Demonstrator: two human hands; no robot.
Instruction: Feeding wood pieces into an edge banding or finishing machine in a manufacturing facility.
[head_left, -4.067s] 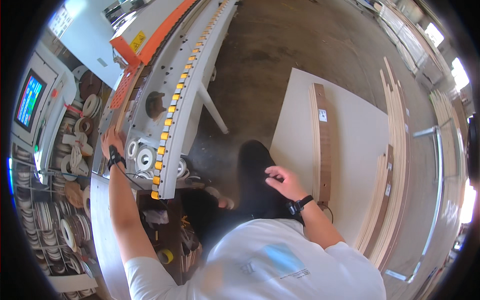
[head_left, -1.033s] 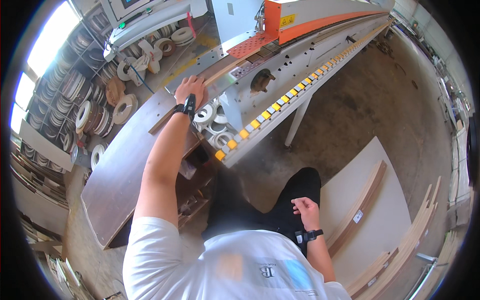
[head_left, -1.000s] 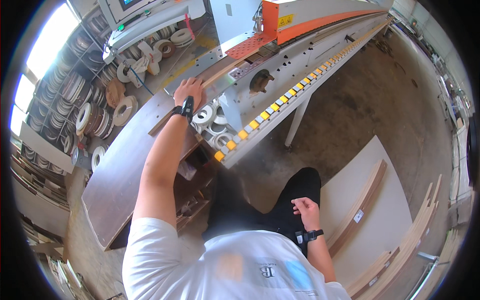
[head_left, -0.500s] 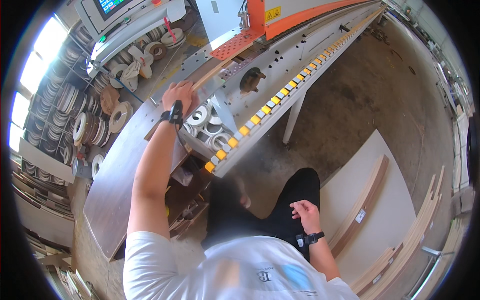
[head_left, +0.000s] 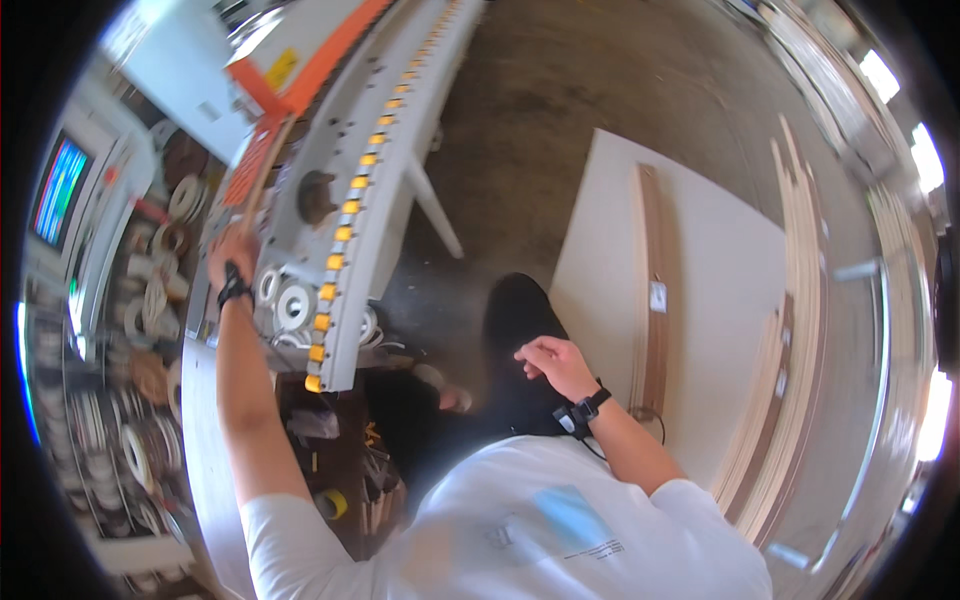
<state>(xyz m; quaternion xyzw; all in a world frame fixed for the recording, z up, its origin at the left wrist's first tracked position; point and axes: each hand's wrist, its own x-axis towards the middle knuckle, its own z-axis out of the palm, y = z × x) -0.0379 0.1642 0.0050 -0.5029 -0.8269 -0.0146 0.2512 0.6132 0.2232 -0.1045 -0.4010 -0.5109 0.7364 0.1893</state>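
Observation:
My left hand (head_left: 235,254) is on the near end of a narrow wooden strip (head_left: 262,187), with its fingers closed over it. The strip lies along the infeed of an orange and white machine (head_left: 318,55), beside a red perforated plate (head_left: 257,157). My right hand (head_left: 558,366) hangs in front of my body beside my dark-trousered leg, its fingers loosely curled with nothing visible in them. The stacked wooden strips (head_left: 655,290), bearing a white label, are the things nearest to it on the right. Both wrists carry black bands.
A rail with yellow rollers (head_left: 343,234) runs along the machine's side. Edge-banding rolls (head_left: 296,306) sit under it, and more fill a rack (head_left: 95,430) at left. A pale board (head_left: 600,230) carries strips; longer strips (head_left: 800,300) lie further right. A control screen (head_left: 62,190) stands left.
The view has swung right, so the machine appears further left and the strips at right nearer the middle. My left hand stays at the strip's end; my right hand remains loosely curled.

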